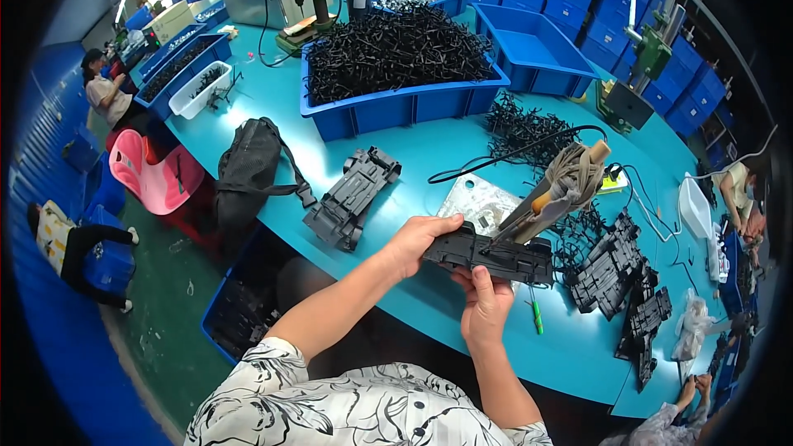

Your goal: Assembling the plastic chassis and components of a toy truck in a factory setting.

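My left hand grips the left end of a black plastic toy-car chassis, its thumb along the upper edge. My right hand holds the same chassis from below near the middle, thumb pressed on its near face. Just beyond, a slanted tool wrapped in grey-brown cloth, with a wooden end, points its lower end down at the chassis. Whether it touches cannot be made out. Behind the chassis lies a pale metal plate. A green-handled screwdriver rests right of my right hand.
Another black chassis sits left, beside a black bag. Stacked chassis parts lie right. A blue bin heaped with thin black parts and another blue bin stand at the back. Loose black parts and cables lie nearby.
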{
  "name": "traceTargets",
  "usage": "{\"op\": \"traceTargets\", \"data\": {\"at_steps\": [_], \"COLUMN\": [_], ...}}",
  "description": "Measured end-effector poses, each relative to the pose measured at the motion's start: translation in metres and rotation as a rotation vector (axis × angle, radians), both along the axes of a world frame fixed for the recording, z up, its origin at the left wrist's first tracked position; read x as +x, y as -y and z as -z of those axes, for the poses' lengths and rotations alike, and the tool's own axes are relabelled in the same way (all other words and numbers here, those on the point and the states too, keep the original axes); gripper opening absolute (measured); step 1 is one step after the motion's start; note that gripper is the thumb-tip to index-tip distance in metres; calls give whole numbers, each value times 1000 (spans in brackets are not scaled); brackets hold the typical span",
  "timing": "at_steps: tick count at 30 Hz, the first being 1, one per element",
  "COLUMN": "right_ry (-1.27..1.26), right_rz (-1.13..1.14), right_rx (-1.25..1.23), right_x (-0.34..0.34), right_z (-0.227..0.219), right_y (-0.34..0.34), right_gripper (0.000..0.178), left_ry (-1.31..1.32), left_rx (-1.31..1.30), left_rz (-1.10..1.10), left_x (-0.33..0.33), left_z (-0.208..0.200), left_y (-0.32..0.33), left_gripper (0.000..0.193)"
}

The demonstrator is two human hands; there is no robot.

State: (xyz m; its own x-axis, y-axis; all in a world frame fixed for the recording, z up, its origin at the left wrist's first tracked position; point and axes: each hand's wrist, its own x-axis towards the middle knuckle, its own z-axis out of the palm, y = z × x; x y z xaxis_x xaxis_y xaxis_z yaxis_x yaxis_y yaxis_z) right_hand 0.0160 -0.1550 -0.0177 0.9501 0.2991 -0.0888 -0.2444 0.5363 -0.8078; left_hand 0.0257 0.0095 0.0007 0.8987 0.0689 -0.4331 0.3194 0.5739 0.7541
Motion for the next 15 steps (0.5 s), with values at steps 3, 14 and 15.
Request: {"op": "traceTargets", "data": {"at_steps": [3,14,15], "right_ry": [-14,-103,-110], "right_rz": [-12,-105,-101], "right_rx": [10,-15,-21], "right_x": [1,3,3], "right_z": [2,17,17], "right_y": [2,6,7], "right_gripper": [26,23,23], "left_ry": [18,85,86], "left_rx": [32,-51,-46], "left_rz": [0,-7,-5], "left_x": [3,3,3], "left_z": [6,11,12], "left_y": [0,-4,-4], "left_gripper": [39,33,33]}}
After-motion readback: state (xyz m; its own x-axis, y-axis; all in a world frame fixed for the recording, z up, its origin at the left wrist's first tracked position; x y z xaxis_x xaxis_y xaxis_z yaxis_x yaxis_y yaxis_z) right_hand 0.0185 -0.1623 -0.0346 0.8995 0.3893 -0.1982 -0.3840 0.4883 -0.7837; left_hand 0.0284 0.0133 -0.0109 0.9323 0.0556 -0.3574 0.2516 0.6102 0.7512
